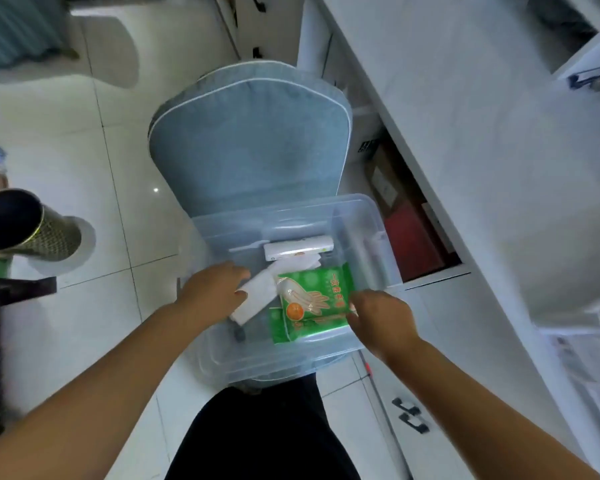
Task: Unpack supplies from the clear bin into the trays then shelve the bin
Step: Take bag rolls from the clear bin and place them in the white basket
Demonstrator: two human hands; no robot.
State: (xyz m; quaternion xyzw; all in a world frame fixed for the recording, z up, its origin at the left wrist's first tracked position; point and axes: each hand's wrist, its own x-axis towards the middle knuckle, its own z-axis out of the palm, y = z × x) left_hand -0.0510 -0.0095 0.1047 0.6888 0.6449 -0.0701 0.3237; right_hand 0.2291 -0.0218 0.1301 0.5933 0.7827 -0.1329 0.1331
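The clear bin (pixel 222 355) rests on a blue cushioned chair (pixel 250 140) in front of me. Inside it lie a white packet (pixel 257 296), two green glove packs (pixel 312 299) stacked one on the other, a white box (pixel 298 251) at the back and a clear roll (pixel 361 258) along the right wall. My left hand (pixel 212 292) reaches into the bin and grips the white packet. At the right edge of the top green glove pack my right hand (pixel 378 320) pinches it.
A white counter (pixel 465 133) runs along the right, with an open cabinet (pixel 409 216) of boxes below it and clear trays (pixel 589 358) on it at the far right. A patterned tube (pixel 32 226) stands at the left. White tile floor (pixel 101 306) surrounds the chair.
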